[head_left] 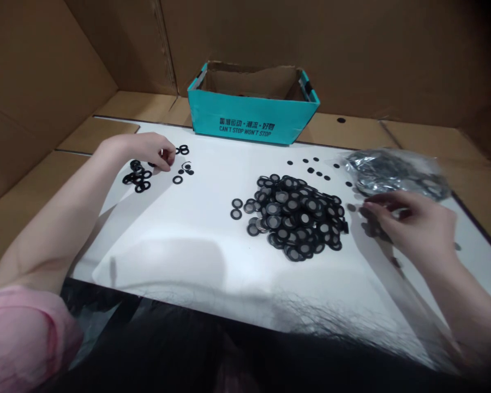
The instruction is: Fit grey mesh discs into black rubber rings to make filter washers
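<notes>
My left hand (149, 150) is at the left of the white table, fingers curled together in a pinch. Whatever it may hold is too small to make out. Around it lie loose black rings (143, 186) and a few small black discs (187, 167). My right hand (419, 224) hovers at the right with thumb and forefinger closed together; I cannot tell what is between them. Just beyond it rests a clear plastic bag (396, 172) of dark pieces. Between my hands is a heap of black rings with grey centres (305, 218).
At the back stands a turquoise cardboard box (249, 117), its inside mostly hidden. Several small black discs (319, 174) are scattered behind the heap, and one dark disc (341, 120) lies on the cardboard. Tall cardboard walls (335, 54) surround the white table (196, 218).
</notes>
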Available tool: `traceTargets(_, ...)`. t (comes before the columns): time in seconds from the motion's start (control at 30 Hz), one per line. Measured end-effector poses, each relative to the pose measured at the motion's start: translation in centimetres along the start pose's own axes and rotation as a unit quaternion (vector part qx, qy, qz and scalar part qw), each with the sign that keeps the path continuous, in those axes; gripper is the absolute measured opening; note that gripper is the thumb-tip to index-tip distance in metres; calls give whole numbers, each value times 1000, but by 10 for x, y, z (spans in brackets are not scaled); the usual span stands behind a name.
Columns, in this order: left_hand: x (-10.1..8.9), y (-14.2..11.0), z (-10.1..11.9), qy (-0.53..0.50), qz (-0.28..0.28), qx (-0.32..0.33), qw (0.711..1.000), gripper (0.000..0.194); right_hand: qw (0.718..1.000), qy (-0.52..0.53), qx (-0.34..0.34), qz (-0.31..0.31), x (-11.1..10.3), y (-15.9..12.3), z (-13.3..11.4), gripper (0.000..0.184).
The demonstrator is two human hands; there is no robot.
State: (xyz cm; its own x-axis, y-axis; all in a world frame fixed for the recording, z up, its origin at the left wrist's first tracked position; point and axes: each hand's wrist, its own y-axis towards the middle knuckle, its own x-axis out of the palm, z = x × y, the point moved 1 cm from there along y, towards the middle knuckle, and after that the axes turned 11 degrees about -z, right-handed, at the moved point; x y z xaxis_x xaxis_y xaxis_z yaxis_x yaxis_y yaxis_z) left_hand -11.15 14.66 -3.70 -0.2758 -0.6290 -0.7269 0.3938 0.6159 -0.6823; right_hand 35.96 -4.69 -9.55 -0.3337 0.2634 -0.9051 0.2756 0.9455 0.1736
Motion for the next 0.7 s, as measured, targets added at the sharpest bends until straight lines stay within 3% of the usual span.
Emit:
traceTargets(0.2, 3, -6, 24, -11, -21, 33, 999, 35, 998, 18, -52, 39, -4, 2, -18, 20)
traceTargets(0.47, 7, -8, 41, 9, 4, 46, 999, 25, 980, 161, -118, 0, -10, -17, -84, 6)
traceTargets(0.57, 5, -15, 54, -76, 41, 125, 988, 27, 958, 254, -123, -51, -8, -25, -111, 5)
traceTargets(0.7, 14, -25, 90, -234, 71, 276, 930, 21, 908, 350, -171, -154, 2, -34, -145, 4)
